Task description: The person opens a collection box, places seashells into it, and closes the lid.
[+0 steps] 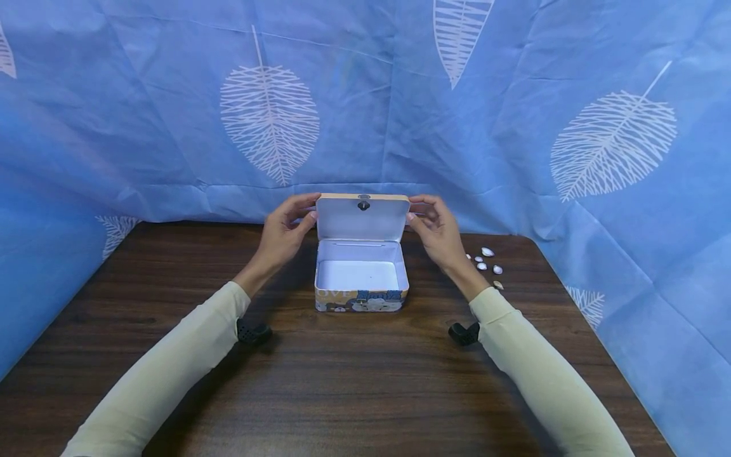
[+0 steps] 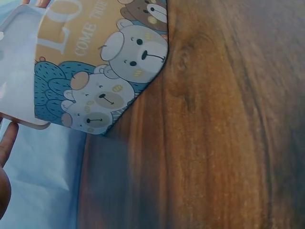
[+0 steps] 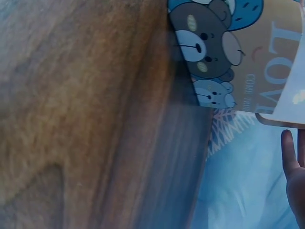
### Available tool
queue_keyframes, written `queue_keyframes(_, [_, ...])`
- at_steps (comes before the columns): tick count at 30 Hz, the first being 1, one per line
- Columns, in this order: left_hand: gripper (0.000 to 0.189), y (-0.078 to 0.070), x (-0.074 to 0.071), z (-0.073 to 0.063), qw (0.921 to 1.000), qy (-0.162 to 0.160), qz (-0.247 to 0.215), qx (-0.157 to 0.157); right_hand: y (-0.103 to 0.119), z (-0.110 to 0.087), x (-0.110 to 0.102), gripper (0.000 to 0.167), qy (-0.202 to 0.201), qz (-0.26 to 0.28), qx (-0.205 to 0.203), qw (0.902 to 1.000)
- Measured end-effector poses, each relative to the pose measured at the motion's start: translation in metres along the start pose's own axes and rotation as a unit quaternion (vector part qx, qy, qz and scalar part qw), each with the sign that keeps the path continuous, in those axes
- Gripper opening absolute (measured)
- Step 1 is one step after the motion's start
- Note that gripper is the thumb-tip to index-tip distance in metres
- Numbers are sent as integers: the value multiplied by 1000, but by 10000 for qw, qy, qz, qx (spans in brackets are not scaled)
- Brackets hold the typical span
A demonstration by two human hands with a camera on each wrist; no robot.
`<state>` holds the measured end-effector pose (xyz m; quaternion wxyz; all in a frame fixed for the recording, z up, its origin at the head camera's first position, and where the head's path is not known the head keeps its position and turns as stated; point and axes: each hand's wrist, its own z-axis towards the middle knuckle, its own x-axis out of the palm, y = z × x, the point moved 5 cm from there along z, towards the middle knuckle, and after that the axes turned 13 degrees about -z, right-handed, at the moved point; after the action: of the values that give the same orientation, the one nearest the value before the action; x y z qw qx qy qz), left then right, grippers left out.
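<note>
A rectangular tin box point(image 1: 362, 299), printed with cartoon bears and lettering, sits on the table with its hinged lid point(image 1: 362, 219) raised upright. Its pale inside shows in the head view. My left hand point(image 1: 282, 233) holds the lid's left edge, thumb and forefinger near the upper corner. At the opposite edge my right hand point(image 1: 438, 233) holds the lid the same way, fingers bent. In the left wrist view, a finger point(image 2: 8, 138) meets the lid's rim below the printed side point(image 2: 109, 62). Fingers point(image 3: 288, 152) also reach the lid in the right wrist view.
Several small white shells point(image 1: 482, 266) lie right of the box, beyond the right forearm. The dark wooden table point(image 1: 365, 387) ends at a blue leaf-print curtain point(image 1: 365, 114) just behind the box. A dark wrist device point(image 1: 464, 333) hangs under the right sleeve, another point(image 1: 254, 331) under the left.
</note>
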<state>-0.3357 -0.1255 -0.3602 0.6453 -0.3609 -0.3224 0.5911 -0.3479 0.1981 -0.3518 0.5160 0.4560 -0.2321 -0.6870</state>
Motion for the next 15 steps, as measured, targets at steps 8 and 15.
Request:
queue_keyframes(8, [51,9,3,1,9999,67,-128,-79,-12,-2,7,53,251,11,312,9992])
queue_keyframes(15, [55,14,2,2,9998,105,-118,-120,-15,1,8,54,225,-71,401,9989])
